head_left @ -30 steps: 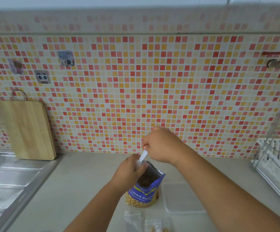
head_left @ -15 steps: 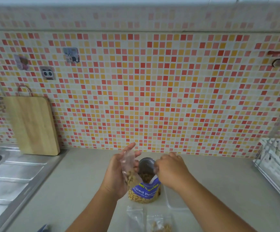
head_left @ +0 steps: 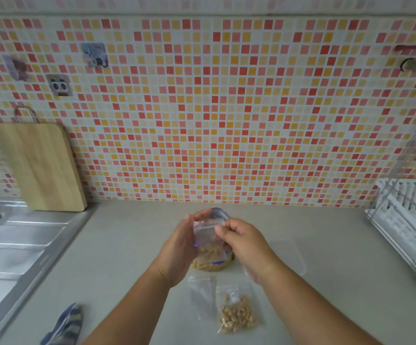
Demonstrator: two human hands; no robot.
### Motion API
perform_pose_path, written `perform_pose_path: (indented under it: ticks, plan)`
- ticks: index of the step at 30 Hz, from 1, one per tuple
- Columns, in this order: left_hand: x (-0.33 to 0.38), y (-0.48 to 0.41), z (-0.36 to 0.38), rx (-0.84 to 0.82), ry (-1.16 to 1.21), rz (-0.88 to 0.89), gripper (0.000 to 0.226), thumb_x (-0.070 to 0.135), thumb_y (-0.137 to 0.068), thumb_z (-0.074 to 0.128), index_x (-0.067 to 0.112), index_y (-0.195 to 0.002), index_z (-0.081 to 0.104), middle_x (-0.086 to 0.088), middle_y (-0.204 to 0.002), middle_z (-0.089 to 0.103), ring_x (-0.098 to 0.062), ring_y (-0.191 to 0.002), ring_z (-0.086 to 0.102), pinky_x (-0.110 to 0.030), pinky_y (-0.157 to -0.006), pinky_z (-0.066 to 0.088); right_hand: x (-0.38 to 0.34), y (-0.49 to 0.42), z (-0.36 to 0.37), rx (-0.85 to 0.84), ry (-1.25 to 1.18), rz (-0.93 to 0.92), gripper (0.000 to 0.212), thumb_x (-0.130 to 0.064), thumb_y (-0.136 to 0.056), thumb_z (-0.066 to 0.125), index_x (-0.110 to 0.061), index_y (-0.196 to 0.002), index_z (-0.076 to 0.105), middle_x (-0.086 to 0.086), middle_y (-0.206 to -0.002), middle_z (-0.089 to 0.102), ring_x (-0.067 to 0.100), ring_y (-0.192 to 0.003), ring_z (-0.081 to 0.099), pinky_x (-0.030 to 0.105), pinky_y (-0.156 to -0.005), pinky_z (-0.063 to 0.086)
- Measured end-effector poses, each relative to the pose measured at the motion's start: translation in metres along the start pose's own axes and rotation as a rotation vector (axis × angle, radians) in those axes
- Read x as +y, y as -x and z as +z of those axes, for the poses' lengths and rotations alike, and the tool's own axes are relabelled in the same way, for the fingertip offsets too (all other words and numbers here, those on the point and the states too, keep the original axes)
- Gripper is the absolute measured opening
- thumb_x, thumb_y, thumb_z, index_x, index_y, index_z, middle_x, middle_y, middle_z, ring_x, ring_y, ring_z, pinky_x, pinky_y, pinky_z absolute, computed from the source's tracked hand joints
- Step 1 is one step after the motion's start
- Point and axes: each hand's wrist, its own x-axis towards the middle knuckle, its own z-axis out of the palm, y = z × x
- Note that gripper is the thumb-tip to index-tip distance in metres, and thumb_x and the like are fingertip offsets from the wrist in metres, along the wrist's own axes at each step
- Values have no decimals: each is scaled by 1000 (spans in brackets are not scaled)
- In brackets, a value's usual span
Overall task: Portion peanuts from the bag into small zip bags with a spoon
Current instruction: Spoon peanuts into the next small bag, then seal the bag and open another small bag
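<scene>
Centre of frame, low: we note the small zip bag (head_left: 208,235) held upright just in front of the peanut bag (head_left: 215,266), nuts settled in its lower half. Left hand (head_left: 180,247) cups its left edge, fingers curled behind. Right hand (head_left: 243,242) pinches the top right corner. We judge the film thin, limp and slippery, the load light, so best gripped along the stiffer zip strip.

Speaker one: How many small zip bags (head_left: 208,232) (head_left: 200,292) (head_left: 238,313) are there?
Speaker two: Three.
Speaker one: And everything else?
Speaker two: One peanut bag (head_left: 213,266). Two hands, a left hand (head_left: 177,250) and a right hand (head_left: 248,245). One cutting board (head_left: 42,168), three wall stickers (head_left: 18,67) (head_left: 95,55) (head_left: 59,85), one dish rack (head_left: 406,220), one cloth (head_left: 63,324).
</scene>
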Motion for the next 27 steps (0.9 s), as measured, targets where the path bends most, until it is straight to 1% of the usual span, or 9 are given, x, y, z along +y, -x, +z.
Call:
perform_pose_path:
  ticks: [3, 5, 8, 11, 13, 15, 19, 20, 27]
  plan:
    - [-26, 3, -22, 324, -147, -78, 38, 42, -96, 43, 12, -82, 61, -9, -77, 60, -21, -70, 55, -34, -68, 44, 32, 5, -4, -81, 14, 147, 24, -17, -93, 56, -16, -69, 60, 11, -78, 68, 15, -59, 54, 22, -57, 48]
    - [-56, 2, -39, 505, -408, -215, 26, 35, -90, 58, 13, -75, 57, -5, -70, 55, -20, -60, 51, -31, -62, 46, 55, 9, -2, -119, 65, 268, 26, -14, -94, 54, -16, -68, 57, 9, -73, 66, 12, -51, 50, 17, -48, 45]
    - [-96, 5, -51, 469, -937, -437, 31, 42, -82, 64, 16, -97, 58, -6, -94, 65, -25, -83, 62, -31, -80, 50, 93, 9, 7, -78, 190, 361, 31, -17, -92, 56, -16, -61, 52, 6, -70, 68, 8, -40, 48, 17, -42, 39]
    - [-118, 6, -54, 390, -1239, -463, 51, 41, -84, 62, 11, -122, 47, -12, -121, 57, -27, -116, 54, -29, -93, 43, 124, 2, 19, -32, 362, 366, 31, -28, -89, 56, -18, -60, 50, 13, -85, 72, 11, -47, 51, 26, -52, 46]
    - [-122, 5, -56, 376, -1277, -480, 47, 37, -82, 63, 11, -119, 47, -12, -121, 56, -28, -115, 55, -31, -92, 45, 134, 1, 25, 5, 486, 356, 34, -33, -89, 54, -21, -59, 44, 13, -95, 72, 23, -70, 59, 30, -68, 47]
    - [-120, 2, -60, 394, -1262, -527, 37, 33, -80, 65, 12, -109, 54, -10, -115, 61, -27, -109, 59, -30, -87, 48, 137, 3, 28, 49, 604, 332, 35, -34, -91, 51, -22, -61, 38, 10, -100, 71, 26, -93, 64, 26, -70, 39]
    - [-116, 2, -69, 436, -1225, -532, 2, 21, -79, 58, 20, -81, 58, -7, -105, 68, -23, -101, 63, -26, -81, 51, 145, 8, 29, 59, 697, 309, 18, -37, -91, 50, -23, -81, 55, 7, -104, 70, 26, -104, 61, 27, -80, 45]
    - [-116, 3, -71, 444, -1220, -519, 5, 18, -80, 56, 23, -79, 55, -8, -105, 68, -24, -101, 63, -26, -80, 50, 148, 8, 28, 55, 708, 309, 20, -39, -91, 51, -22, -85, 59, 7, -105, 70, 26, -104, 61, 26, -81, 45]
    - [-121, 12, -81, 457, -1103, -432, 40, 6, -77, 55, 13, -117, 52, -14, -100, 67, -28, -88, 61, -25, -67, 45, 152, 7, 27, 81, 650, 339, 25, -50, -83, 60, -25, -86, 61, 1, -103, 71, 22, -103, 62, 25, -79, 45]
